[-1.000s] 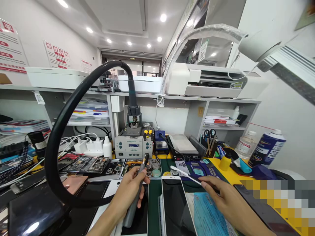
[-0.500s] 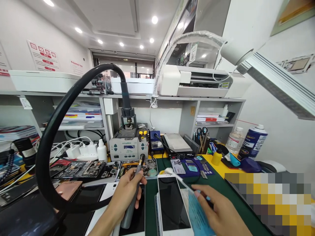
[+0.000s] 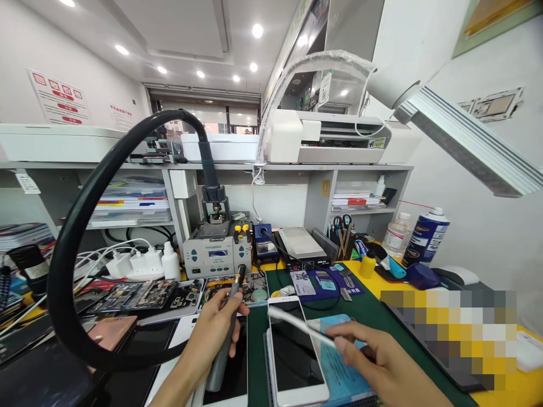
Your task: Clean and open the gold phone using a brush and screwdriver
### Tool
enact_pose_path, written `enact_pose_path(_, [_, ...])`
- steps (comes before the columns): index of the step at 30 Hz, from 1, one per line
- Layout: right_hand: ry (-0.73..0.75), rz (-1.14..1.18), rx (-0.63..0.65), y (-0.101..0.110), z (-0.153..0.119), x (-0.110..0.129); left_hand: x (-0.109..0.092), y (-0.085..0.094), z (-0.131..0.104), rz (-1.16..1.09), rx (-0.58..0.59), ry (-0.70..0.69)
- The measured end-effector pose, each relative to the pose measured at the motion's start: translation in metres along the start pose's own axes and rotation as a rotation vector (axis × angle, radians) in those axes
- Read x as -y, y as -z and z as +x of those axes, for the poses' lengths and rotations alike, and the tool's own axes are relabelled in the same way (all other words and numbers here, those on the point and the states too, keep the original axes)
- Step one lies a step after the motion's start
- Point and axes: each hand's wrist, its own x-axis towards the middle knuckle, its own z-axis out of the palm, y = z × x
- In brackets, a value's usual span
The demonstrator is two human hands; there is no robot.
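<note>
My left hand (image 3: 220,322) is wrapped round a grey, thick-handled tool (image 3: 218,367) with a brass-coloured collar and a dark tip pointing up and away; its exact kind is unclear. My right hand (image 3: 369,353) pinches a slender white stick-like tool (image 3: 303,326), whose blunt end hangs over the upper part of a white smartphone (image 3: 297,356). That phone lies face up, screen dark, on something stacked beneath it. Beside it, under my right fingers, is a light-blue printed sheet or packet (image 3: 339,373). Whether the stick touches the phone, I cannot tell.
A thick black hose (image 3: 63,271) loops from the hot air station (image 3: 212,257) round the left. Opened phones and boards (image 3: 148,294) lie left of centre. A blue spray can (image 3: 426,237) and a clear bottle (image 3: 396,234) stand at right, under a lamp (image 3: 470,141).
The white stick has swung toward me and now lies across the phone's upper screen instead of reaching past its top edge. My left hand still grips the grey tool. The whole view has shifted slightly.
</note>
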Motion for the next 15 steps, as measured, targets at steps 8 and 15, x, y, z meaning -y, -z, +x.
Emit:
enact_pose_path(8, [-0.018,0.053,0.081,0.021,-0.010,-0.012,-0.004,0.000,-0.004,-0.005,-0.018,0.019])
enact_pose_path(15, [-0.082,0.086,-0.022,0.027,-0.025,-0.026,-0.003,-0.002,-0.002,0.004,-0.025,0.036])
